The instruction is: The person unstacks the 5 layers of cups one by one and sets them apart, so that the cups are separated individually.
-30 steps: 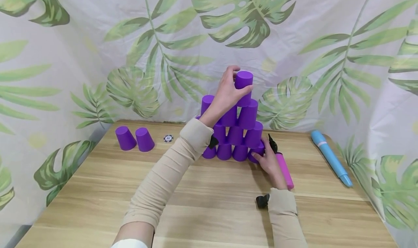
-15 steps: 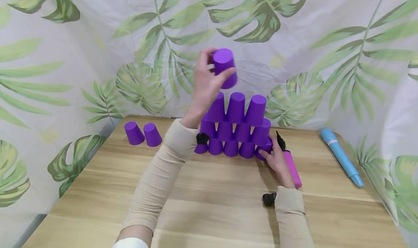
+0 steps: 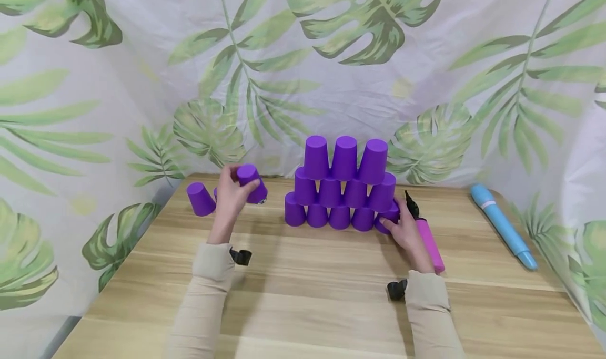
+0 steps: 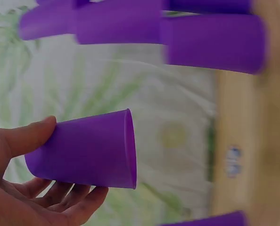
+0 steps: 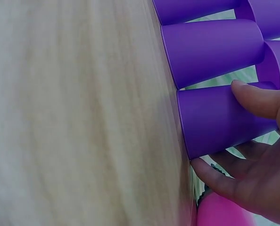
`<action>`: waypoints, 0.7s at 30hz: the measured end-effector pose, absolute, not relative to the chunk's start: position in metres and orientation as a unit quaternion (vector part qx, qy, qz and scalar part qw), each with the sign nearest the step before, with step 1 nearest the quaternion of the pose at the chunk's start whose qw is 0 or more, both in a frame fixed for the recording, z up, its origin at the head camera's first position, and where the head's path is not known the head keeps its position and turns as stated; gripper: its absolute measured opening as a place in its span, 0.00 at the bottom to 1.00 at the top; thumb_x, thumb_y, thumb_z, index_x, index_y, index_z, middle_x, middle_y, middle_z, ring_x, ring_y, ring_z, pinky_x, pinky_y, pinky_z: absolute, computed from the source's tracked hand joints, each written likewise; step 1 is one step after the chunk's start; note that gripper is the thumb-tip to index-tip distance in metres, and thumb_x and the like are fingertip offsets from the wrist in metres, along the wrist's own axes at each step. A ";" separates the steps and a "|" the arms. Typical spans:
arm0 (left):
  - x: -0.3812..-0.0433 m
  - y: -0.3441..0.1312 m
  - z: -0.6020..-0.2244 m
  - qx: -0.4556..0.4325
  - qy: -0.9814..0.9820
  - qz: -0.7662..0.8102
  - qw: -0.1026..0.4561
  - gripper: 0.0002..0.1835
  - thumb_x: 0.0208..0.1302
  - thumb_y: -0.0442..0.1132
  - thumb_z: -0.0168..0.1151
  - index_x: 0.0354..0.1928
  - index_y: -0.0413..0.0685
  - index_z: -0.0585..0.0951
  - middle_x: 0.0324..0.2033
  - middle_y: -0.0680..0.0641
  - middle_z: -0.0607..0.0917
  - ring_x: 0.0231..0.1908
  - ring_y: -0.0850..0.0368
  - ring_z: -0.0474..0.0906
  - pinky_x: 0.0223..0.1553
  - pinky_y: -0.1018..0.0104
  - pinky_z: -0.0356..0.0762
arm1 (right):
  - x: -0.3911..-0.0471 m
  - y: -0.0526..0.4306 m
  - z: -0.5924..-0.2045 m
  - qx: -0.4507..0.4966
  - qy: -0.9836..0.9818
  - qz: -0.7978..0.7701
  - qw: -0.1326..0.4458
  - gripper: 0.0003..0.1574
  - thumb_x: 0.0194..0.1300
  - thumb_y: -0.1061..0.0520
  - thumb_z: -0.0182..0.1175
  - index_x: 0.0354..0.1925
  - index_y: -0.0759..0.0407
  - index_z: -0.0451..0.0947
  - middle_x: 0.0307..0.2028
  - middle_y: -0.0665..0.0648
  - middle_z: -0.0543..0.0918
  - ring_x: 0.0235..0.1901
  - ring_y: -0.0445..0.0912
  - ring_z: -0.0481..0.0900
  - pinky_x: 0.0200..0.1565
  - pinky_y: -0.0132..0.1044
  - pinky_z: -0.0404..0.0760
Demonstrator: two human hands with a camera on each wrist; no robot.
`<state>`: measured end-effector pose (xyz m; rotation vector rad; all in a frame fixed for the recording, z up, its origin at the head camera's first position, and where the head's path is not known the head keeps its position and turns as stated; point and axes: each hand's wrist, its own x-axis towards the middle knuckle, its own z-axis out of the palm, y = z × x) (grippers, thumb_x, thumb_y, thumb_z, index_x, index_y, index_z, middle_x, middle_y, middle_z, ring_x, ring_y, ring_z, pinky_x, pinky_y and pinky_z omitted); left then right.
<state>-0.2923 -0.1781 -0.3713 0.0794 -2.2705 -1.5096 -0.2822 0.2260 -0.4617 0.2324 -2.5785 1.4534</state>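
My left hand (image 3: 232, 193) holds an upside-down purple cup (image 3: 251, 183) at the left of the table, thumb on one side and fingers on the other. In the left wrist view, this held cup (image 4: 86, 150) hangs apart from all other cups. My right hand (image 3: 406, 230) grips the bottom-right cup (image 5: 220, 117) of a cup stack (image 3: 343, 191), thumb in front and fingers round its outer side. That stack has three rows of upside-down purple cups, with three on top. A single purple cup (image 3: 201, 198) stands left of my left hand; another is mostly hidden behind that hand.
A pink cylinder with a black tip (image 3: 430, 243) lies just right of my right hand. Farther right is a light-blue tube (image 3: 504, 227). A poker chip (image 4: 233, 161) lies on the wooden table (image 3: 303, 296), blurred in the left wrist view. Leaf-patterned cloth (image 3: 284, 75) hangs behind.
My left hand has lifted the cup off the top of the stack, then carried it left and down towards the two separate cups. My right hand stays at the bottom-right cup.
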 end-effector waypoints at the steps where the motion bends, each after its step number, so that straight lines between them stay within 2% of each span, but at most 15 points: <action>1: -0.294 -0.180 -0.384 0.039 -0.822 -0.533 0.197 0.31 0.54 0.32 0.70 0.59 0.34 0.67 0.53 0.33 0.75 0.55 0.40 0.72 0.61 0.51 0.68 | -0.282 0.226 -0.462 0.076 -0.866 0.487 0.083 0.44 0.63 0.69 0.59 0.71 0.66 0.50 0.61 0.76 0.65 0.59 0.69 0.67 0.60 0.61 0.65; 4: -0.294 -0.184 -0.409 0.068 -0.841 -0.509 0.171 0.32 0.55 0.32 0.69 0.60 0.32 0.66 0.54 0.30 0.74 0.56 0.37 0.70 0.60 0.48 0.67 | -0.280 0.226 -0.465 0.071 -0.866 0.489 0.071 0.44 0.63 0.69 0.59 0.72 0.65 0.49 0.62 0.76 0.65 0.60 0.69 0.66 0.61 0.61 0.64; 8: -0.293 -0.186 -0.427 0.086 -0.855 -0.484 0.164 0.32 0.55 0.31 0.68 0.60 0.31 0.66 0.56 0.29 0.73 0.57 0.35 0.70 0.61 0.46 0.66 | -0.279 0.224 -0.468 0.073 -0.865 0.492 0.068 0.45 0.63 0.69 0.59 0.72 0.65 0.48 0.62 0.76 0.64 0.61 0.68 0.65 0.61 0.61 0.64; 14: -0.297 -0.188 -0.439 0.094 -0.865 -0.459 0.179 0.32 0.54 0.29 0.67 0.60 0.30 0.66 0.56 0.29 0.73 0.58 0.35 0.69 0.62 0.45 0.64 | -0.281 0.224 -0.465 0.076 -0.864 0.489 0.088 0.45 0.62 0.70 0.60 0.71 0.66 0.50 0.61 0.76 0.65 0.59 0.69 0.67 0.60 0.61 0.64; 21: -0.301 -0.189 -0.447 0.105 -0.867 -0.449 0.189 0.32 0.55 0.30 0.67 0.60 0.30 0.65 0.56 0.29 0.72 0.57 0.34 0.69 0.62 0.45 0.64 | -0.282 0.226 -0.460 0.068 -0.866 0.488 0.080 0.45 0.62 0.69 0.60 0.72 0.64 0.50 0.62 0.76 0.65 0.59 0.68 0.66 0.61 0.61 0.64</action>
